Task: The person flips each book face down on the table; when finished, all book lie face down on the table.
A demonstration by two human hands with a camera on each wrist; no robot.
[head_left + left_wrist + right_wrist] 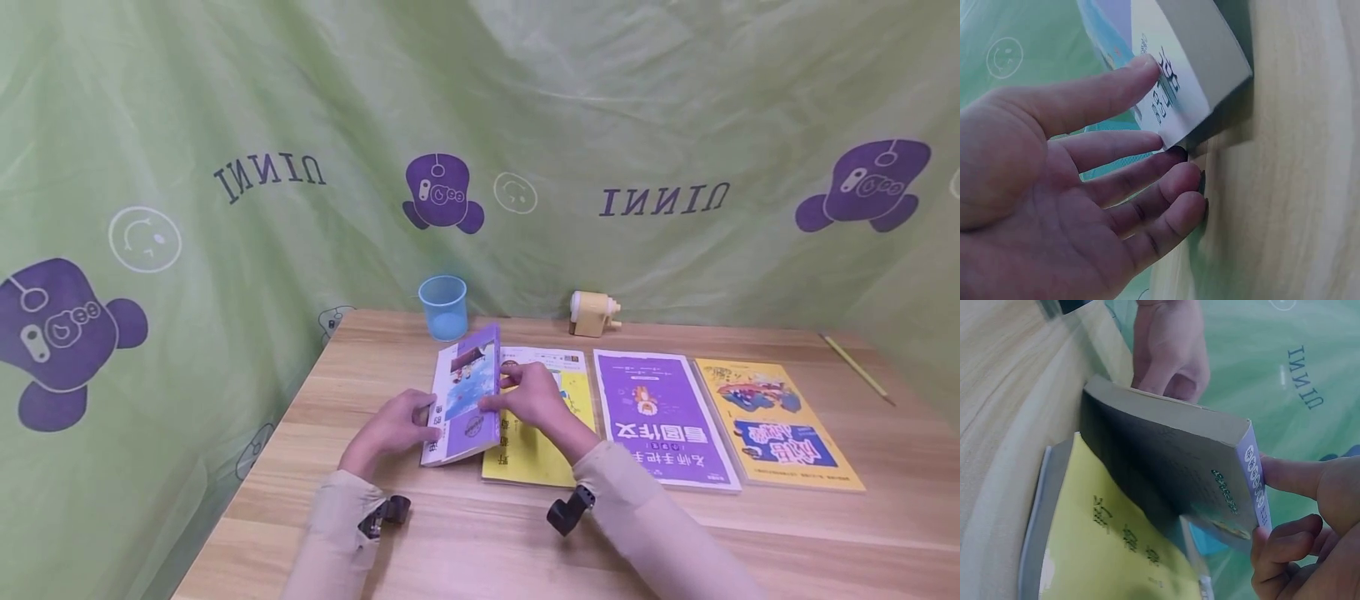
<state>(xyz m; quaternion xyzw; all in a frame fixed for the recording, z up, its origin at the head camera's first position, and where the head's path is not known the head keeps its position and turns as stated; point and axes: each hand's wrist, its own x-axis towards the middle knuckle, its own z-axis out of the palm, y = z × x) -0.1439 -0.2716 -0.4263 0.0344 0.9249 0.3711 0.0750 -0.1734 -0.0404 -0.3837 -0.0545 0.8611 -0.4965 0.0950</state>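
Observation:
A purple-and-white book [467,392] with a blue picture on its cover is tilted, its spine side raised and its left edge low over the table. My right hand [536,398] pinches the raised spine between thumb and fingers, as the right wrist view shows up close. At the low edge, my left hand [392,427] has its thumb [1129,78] on the cover and its index fingertip at the edge, the other fingers near the tabletop. Partly under the raised side lies a yellow book [525,454], overlapped by my right hand in the head view.
To the right lie a purple book [660,417] and an orange book [776,425]. A pencil [855,367] is at the far right of the wooden table [450,542]. A blue mesh cup [444,310] and a yellow pencil sharpener [592,314] stand at the back, before a green curtain [525,100].

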